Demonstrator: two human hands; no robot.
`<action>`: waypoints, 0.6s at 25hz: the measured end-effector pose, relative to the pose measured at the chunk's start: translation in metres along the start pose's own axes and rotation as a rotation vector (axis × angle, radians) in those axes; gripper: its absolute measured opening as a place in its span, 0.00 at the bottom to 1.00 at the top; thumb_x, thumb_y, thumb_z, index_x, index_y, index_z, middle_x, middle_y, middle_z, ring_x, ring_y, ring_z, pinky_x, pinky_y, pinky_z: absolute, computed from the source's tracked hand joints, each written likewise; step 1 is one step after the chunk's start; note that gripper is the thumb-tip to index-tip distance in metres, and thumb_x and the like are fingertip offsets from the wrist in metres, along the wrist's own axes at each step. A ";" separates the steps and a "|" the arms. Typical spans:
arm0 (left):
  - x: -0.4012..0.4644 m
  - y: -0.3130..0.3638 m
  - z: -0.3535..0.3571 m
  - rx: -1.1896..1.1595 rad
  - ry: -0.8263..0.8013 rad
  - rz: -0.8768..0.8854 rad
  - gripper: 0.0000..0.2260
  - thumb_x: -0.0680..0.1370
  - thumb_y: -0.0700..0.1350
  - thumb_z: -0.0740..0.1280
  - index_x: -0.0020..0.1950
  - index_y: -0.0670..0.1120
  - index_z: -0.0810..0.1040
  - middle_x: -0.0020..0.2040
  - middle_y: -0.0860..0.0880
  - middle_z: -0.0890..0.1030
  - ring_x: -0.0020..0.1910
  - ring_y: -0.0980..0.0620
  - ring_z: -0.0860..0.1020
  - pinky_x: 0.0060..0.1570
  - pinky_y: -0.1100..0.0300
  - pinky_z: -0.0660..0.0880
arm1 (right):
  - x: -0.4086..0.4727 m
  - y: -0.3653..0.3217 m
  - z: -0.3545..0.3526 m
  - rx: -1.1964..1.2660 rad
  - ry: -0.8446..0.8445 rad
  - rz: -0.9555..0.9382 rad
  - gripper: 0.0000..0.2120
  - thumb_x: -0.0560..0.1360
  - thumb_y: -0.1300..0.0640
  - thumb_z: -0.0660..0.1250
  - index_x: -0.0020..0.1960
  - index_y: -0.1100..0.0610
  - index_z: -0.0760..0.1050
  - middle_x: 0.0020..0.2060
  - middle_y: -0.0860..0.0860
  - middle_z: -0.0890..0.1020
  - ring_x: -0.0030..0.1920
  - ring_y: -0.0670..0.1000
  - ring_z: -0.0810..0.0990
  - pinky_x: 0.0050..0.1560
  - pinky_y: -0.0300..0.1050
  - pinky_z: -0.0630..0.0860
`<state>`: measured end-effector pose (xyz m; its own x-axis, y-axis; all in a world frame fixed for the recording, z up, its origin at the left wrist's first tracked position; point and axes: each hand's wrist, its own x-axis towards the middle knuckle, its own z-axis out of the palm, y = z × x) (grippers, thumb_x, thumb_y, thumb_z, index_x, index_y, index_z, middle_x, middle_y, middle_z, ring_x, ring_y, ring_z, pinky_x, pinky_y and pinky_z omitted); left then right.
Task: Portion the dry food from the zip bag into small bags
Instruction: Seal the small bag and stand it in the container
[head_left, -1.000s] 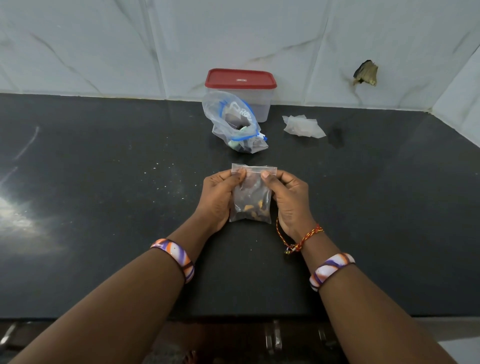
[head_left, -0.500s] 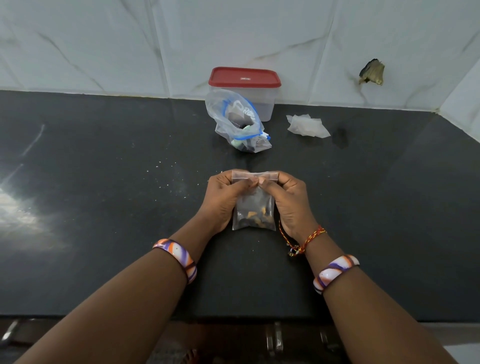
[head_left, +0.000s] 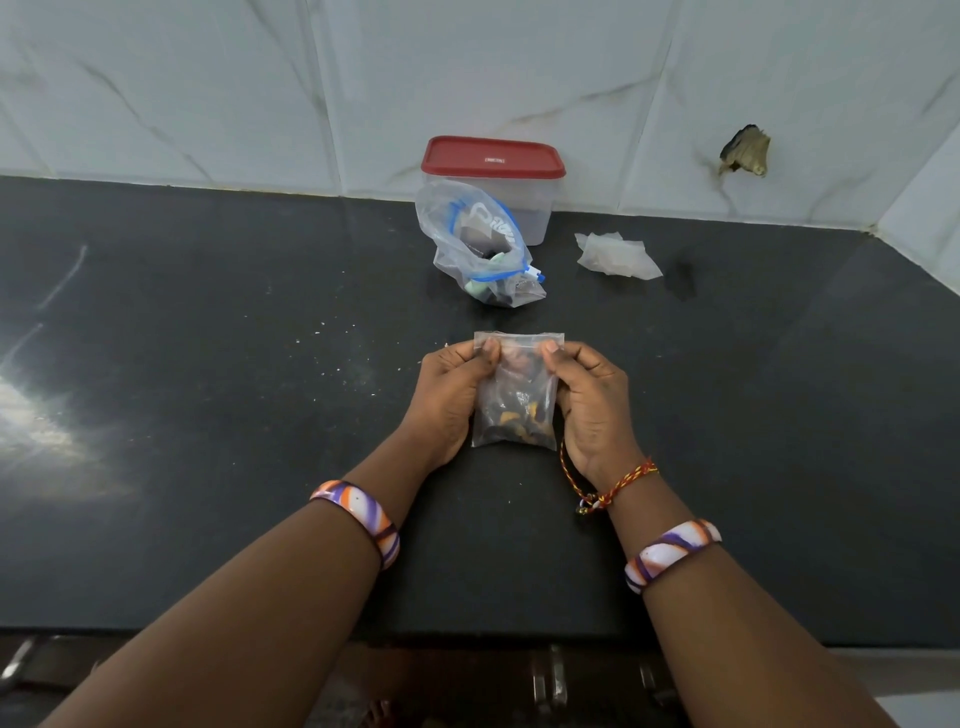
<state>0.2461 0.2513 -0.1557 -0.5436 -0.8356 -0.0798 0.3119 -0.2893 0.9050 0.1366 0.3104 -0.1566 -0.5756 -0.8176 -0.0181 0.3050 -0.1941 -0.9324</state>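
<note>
A small clear bag (head_left: 514, 400) with dark and orange dry food in its lower part stands upright on the black counter (head_left: 208, 415). My left hand (head_left: 452, 400) pinches its top left corner and my right hand (head_left: 592, 400) pinches its top right corner, thumbs on the near face just under the seal strip. Behind it, a larger zip bag (head_left: 478, 244) with a blue zip line lies slumped with its mouth wide, dark food and a pale green piece inside.
A clear box with a red lid (head_left: 493, 158) stands against the tiled wall behind the zip bag. Crumpled clear small bags (head_left: 615, 255) lie to its right. Crumbs dot the counter left of my hands. The counter's front edge runs under my forearms.
My thumbs have moved apart from the middle of the small bag's top toward its two corners. The bag stays upright in the same place.
</note>
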 end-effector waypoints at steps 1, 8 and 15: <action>0.000 0.001 0.000 -0.012 -0.001 -0.016 0.11 0.80 0.40 0.59 0.44 0.41 0.80 0.36 0.47 0.85 0.37 0.52 0.83 0.44 0.54 0.81 | 0.000 0.000 0.001 0.009 0.011 0.011 0.10 0.75 0.65 0.65 0.35 0.58 0.78 0.32 0.50 0.82 0.38 0.49 0.81 0.44 0.48 0.81; -0.002 0.001 -0.001 0.064 -0.007 0.062 0.05 0.77 0.37 0.64 0.44 0.41 0.80 0.36 0.48 0.85 0.37 0.53 0.83 0.44 0.56 0.81 | -0.002 -0.001 0.000 -0.133 -0.020 -0.046 0.05 0.74 0.62 0.67 0.40 0.58 0.79 0.35 0.52 0.83 0.37 0.47 0.82 0.42 0.46 0.81; 0.000 -0.001 -0.003 0.086 0.015 0.073 0.06 0.74 0.33 0.67 0.40 0.43 0.79 0.34 0.49 0.83 0.36 0.52 0.81 0.42 0.56 0.79 | -0.002 0.001 -0.002 -0.164 -0.082 -0.050 0.05 0.71 0.65 0.69 0.41 0.57 0.81 0.39 0.54 0.83 0.46 0.54 0.82 0.50 0.52 0.80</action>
<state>0.2479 0.2504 -0.1572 -0.5097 -0.8602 -0.0182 0.2820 -0.1870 0.9410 0.1365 0.3123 -0.1579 -0.5211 -0.8519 0.0526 0.1462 -0.1498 -0.9779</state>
